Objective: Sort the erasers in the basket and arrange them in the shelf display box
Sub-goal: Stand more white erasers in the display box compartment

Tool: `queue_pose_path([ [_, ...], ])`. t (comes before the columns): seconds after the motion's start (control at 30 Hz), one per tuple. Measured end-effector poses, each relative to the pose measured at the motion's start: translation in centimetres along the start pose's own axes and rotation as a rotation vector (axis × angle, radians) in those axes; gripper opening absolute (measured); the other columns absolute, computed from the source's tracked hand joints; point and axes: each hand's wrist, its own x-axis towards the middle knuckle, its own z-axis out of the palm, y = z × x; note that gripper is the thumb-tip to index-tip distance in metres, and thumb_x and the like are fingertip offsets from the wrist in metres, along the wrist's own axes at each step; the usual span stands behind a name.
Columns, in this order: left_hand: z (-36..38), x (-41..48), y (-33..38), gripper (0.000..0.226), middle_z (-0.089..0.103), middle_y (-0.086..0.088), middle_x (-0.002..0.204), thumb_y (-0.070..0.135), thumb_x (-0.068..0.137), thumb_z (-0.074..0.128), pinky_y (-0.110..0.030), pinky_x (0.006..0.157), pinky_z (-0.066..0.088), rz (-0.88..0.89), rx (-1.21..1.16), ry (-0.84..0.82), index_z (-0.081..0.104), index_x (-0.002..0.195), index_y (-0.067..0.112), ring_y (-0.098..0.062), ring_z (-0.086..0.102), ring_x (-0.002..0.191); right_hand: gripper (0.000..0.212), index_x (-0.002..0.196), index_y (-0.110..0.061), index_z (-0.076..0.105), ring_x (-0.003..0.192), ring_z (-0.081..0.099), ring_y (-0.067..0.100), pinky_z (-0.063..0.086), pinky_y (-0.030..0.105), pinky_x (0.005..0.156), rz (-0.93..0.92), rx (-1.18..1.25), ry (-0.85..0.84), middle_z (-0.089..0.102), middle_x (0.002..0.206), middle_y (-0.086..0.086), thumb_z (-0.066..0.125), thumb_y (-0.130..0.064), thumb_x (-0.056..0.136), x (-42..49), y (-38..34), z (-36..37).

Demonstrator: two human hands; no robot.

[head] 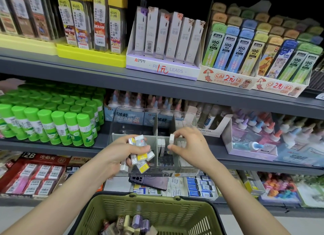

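1 eraser (171,138) in right hand (190,147), about 7 erasers (141,156) in left hand (119,153)

— How is the lighting looking?
— Bright, even light is falling from above.
— Any distortion?
— The shelf (122,80) is bowing, upper corners are fading black, far edges are blurring.

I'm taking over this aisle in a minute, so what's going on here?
A person is filling a clear divided display box on the shelf with erasers. Their left hand grips a bunch of white and yellow-sleeved erasers, while the right hand pinches a single white eraser over the box. A few erasers already stand in its middle compartment, and more erasers lie in the green basket below.
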Motion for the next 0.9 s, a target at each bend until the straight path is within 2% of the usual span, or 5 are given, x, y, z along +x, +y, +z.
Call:
queue_pose_path([
  [0.27, 0.0, 0.3, -0.1, 0.027, 0.069, -0.001, 0.073, 0.003, 0.077, 0.072, -0.015, 0.034, 0.025, -0.002, 0.007, -0.001, 0.064, 0.101, 0.011, -0.005, 0.055, 0.045, 0.031, 0.103, -0.018, 0.058, 0.099, 0.046, 0.023, 0.036, 0.033, 0.082, -0.191, -0.340, -0.103, 0.062, 0.092, 0.002, 0.070, -0.032, 0.077, 1.2, 1.0, 2.2],
  [0.4, 0.0, 0.4, -0.1, 0.026, 0.069, -0.002, 0.077, 0.004, 0.077, 0.073, -0.014, 0.036, 0.025, -0.003, 0.017, 0.005, 0.065, 0.099, 0.013, -0.006, 0.056, 0.048, 0.042, 0.077, -0.021, 0.065, 0.078, 0.053, 0.021, 0.029, 0.031, 0.070, -0.283, -0.549, 0.024, 0.061, 0.072, -0.005, 0.086, -0.043, 0.049, 1.0, 1.2, 2.3],
  [0.6, 0.0, 0.6, -0.2, 0.029, 0.067, -0.007, 0.085, 0.004, 0.076, 0.073, -0.015, 0.036, 0.025, -0.004, 0.011, 0.009, 0.065, 0.103, 0.012, -0.006, 0.056, 0.048, 0.042, 0.078, -0.022, 0.066, 0.076, 0.051, 0.024, 0.022, 0.032, 0.068, -0.242, -0.511, 0.167, 0.056, 0.084, 0.000, 0.088, -0.038, 0.045, 0.9, 1.2, 3.0],
  [0.7, -0.1, 0.6, -0.2, 0.030, 0.068, -0.004, 0.079, 0.004, 0.076, 0.073, -0.015, 0.035, 0.025, -0.003, 0.010, 0.013, 0.065, 0.105, 0.011, -0.005, 0.055, 0.045, 0.038, 0.077, -0.023, 0.066, 0.079, 0.052, 0.025, 0.023, 0.033, 0.069, -0.221, -0.477, 0.190, 0.057, 0.089, 0.002, 0.087, -0.033, 0.048, 1.1, 1.3, 3.2],
  [0.9, -0.1, 0.6, -0.2, 0.032, 0.068, -0.003, 0.076, 0.003, 0.077, 0.072, -0.015, 0.034, 0.025, -0.007, 0.014, 0.013, 0.064, 0.107, 0.010, -0.005, 0.054, 0.045, 0.030, 0.067, -0.020, 0.064, 0.079, 0.048, 0.024, 0.023, 0.033, 0.069, -0.224, -0.483, 0.225, 0.058, 0.086, 0.000, 0.086, -0.033, 0.050, 0.9, 1.3, 3.4],
])
